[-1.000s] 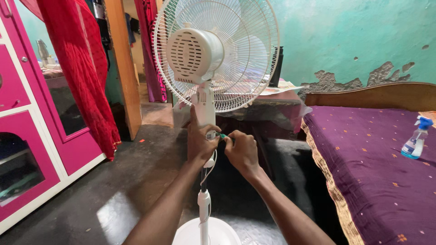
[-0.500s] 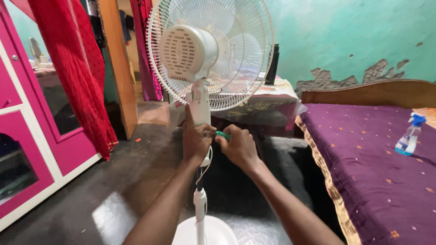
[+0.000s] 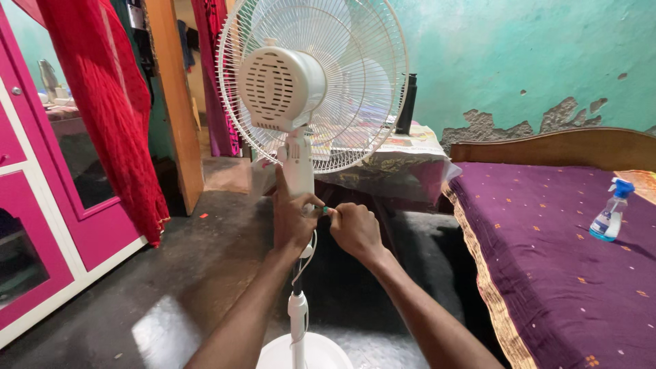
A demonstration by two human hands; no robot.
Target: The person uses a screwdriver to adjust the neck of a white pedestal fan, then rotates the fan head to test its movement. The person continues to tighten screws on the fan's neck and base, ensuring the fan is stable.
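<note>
A white pedestal fan (image 3: pixel 283 85) stands in front of me, seen from behind, with its wire cage and motor housing at the top. My left hand (image 3: pixel 292 220) wraps around the fan's white neck just below the motor. My right hand (image 3: pixel 354 231) is closed on a small green-tipped tool (image 3: pixel 326 210) whose tip meets the neck beside my left thumb. The thin pole (image 3: pixel 298 311) and round base (image 3: pixel 304 352) show below my wrists, with a white cord hanging along the pole.
A bed with a purple cover (image 3: pixel 567 260) lies to the right, carrying a blue spray bottle (image 3: pixel 609 210). A covered table (image 3: pixel 403 160) with a dark bottle (image 3: pixel 407 102) stands behind the fan. A pink cabinet (image 3: pixel 41 205), red curtain (image 3: pixel 109 109) and doorway are at left.
The view has shifted slightly, so the fan sits a bit further left and higher. Both hands stay at the fan's neck, with my right hand still working the small tool there.
</note>
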